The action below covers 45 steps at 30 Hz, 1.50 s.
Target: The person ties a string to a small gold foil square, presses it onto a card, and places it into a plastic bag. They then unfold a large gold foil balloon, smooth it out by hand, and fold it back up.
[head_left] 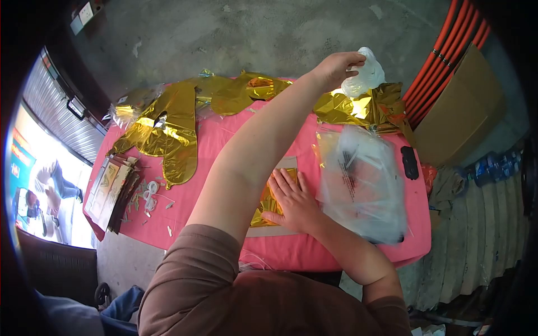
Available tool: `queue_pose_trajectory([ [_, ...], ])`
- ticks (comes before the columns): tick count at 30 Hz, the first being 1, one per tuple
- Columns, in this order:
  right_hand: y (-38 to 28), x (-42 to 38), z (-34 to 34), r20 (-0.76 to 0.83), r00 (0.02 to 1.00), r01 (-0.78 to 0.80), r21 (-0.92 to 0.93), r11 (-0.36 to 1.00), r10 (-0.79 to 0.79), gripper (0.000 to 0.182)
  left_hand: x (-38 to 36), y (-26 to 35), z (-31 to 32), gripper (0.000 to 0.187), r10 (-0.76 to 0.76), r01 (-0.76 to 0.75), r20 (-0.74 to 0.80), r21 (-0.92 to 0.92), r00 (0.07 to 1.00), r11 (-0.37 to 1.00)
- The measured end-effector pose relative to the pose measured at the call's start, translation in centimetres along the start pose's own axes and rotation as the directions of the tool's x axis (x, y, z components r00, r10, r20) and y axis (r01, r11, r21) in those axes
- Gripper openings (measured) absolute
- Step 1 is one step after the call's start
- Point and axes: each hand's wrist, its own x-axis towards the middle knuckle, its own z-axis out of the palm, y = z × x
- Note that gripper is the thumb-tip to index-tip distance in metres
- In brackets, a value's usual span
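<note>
My left arm reaches across to the far right of the table, and my left hand has its fingers closed on a crumpled white plastic bag. Beneath that bag lies gold foil along the far edge. My right hand rests flat with fingers spread on a folded gold foil balloon, which sits on a pale flat sheet. Part of the folded foil is hidden by my hand and left arm.
A pink cloth covers the table. Clear plastic bags lie on the right beside a black object. More gold foil balloons spread over the far left. A card stack and white string are nearer left.
</note>
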Motion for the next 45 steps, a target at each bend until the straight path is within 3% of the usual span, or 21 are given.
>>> queue_pose_trajectory([
  [7, 0.1, 0.0, 0.2, -0.031, 0.999, 0.017, -0.003, 1.0, -0.017, 0.082, -1.0, 0.9, 0.1, 0.026, 0.055, -0.056, -0.019, -0.043, 0.998, 0.998],
  [9, 0.0, 0.1, -0.2, 0.031, 1.0, -0.004, 0.001, 1.0, 0.004, 0.082, -1.5, 1.2, 0.1, 0.027, 0.065, -0.067, -0.036, -0.046, 0.997, 0.997],
  [11, 0.0, 0.1, -0.5, 0.05, 0.999, -0.012, 0.008, 1.0, 0.011, 0.082, -2.5, 1.4, -0.3, 0.027, 0.14, 0.01, -0.348, 0.398, 0.927, 0.918],
  [15, 0.3, 0.1, -0.5, 0.069, 0.998, -0.005, 0.003, 1.0, 0.005, 0.083, -5.7, 2.1, -1.3, 0.028, 0.13, 0.049, -0.39, 0.417, 0.911, 0.908],
  [17, 0.2, 0.2, -0.6, 0.093, 0.996, -0.019, 0.002, 1.0, 0.019, 0.083, -9.2, 2.0, -0.4, 0.028, 0.071, 0.03, -0.176, 0.51, 0.982, 0.86],
  [19, 0.0, 0.3, -0.6, 0.116, 0.993, -0.031, 0.003, 1.0, 0.03, 0.084, -14.0, 2.6, 1.9, 0.027, -0.042, 0.025, 0.007, 0.71, 0.999, 0.704],
  [21, 0.2, 0.2, -0.6, 0.117, 0.993, -0.032, 0.014, 0.999, 0.031, 0.084, -18.4, 1.6, 3.1, 0.028, -0.113, -0.104, 0.328, 0.577, 0.938, 0.81],
  [22, 0.4, 0.3, -0.5, 0.117, 0.993, -0.025, 0.014, 1.0, 0.023, 0.084, -21.0, 2.6, 4.0, 0.028, -0.208, 0.017, 0.454, 0.389, 0.866, 0.921],
  [25, 0.7, 0.0, 0.6, 0.07, 0.995, 0.1, -0.436, 0.894, -0.077, 0.083, -26.9, 5.9, 7.6, 0.039, -0.099, -0.082, 0.658, 0.238, 0.746, 0.968],
  [26, 0.8, 0.4, -0.2, 0.198, 0.98, 0.032, -0.101, 0.994, -0.011, 0.084, -28.1, 6.4, 8.4, 0.042, -0.021, -0.119, 0.714, 0.146, 0.7, 0.982],
  [27, 0.4, 0.0, -0.4, 0.213, 0.977, 0.045, -0.092, 0.995, -0.024, 0.084, -29.1, 6.6, 9.1, 0.042, -0.016, -0.116, 0.7, 0.142, 0.714, 0.983],
  [29, 0.0, 0.4, -0.7, 0.157, 0.987, -0.036, -0.024, 0.999, 0.039, 0.086, -30.2, 7.4, 10.3, 0.062, 0.002, 0.137, 0.79, -0.109, 0.613, 0.985],
  [30, 0.0, 0.5, -0.9, 0.188, 0.981, -0.045, -0.023, 0.999, 0.048, 0.088, -30.6, 7.7, 11.1, 0.062, 0.002, 0.125, 0.776, -0.105, 0.631, 0.987],
  [32, 0.1, 0.5, -0.8, 0.198, 0.98, -0.031, -0.01, 0.999, 0.033, 0.088, -31.1, 8.2, 12.3, 0.065, -0.075, 0.27, 0.702, -0.171, 0.708, 0.948],
  [33, 0.1, 0.5, -0.9, 0.2, 0.979, -0.047, -0.01, 0.999, 0.048, 0.088, -31.3, 8.6, 12.3, 0.065, -0.069, 0.26, 0.694, -0.174, 0.717, 0.95],
  [35, 0.0, 0.7, -1.0, 0.214, 0.975, -0.048, -0.019, 0.999, 0.051, 0.087, -31.3, 9.1, 12.3, 0.066, -0.081, 0.234, 0.802, -0.074, 0.592, 0.969],
  [40, 0.0, 0.6, -1.0, 0.194, 0.98, -0.043, -0.046, 0.998, 0.051, 0.087, -33.6, 8.4, 11.6, 0.069, 0.076, 0.303, 0.776, -0.333, 0.626, 0.893],
  [44, 0.1, 0.5, -1.0, 0.187, 0.981, -0.036, -0.061, 0.997, 0.047, 0.087, -34.0, 8.0, 11.7, 0.073, 0.129, 0.275, 0.76, -0.38, 0.637, 0.883],
  [45, 0.1, 0.5, -0.9, 0.185, 0.982, -0.04, -0.045, 0.998, 0.048, 0.087, -33.9, 8.0, 11.6, 0.077, 0.121, 0.297, 0.789, -0.362, 0.603, 0.883],
])
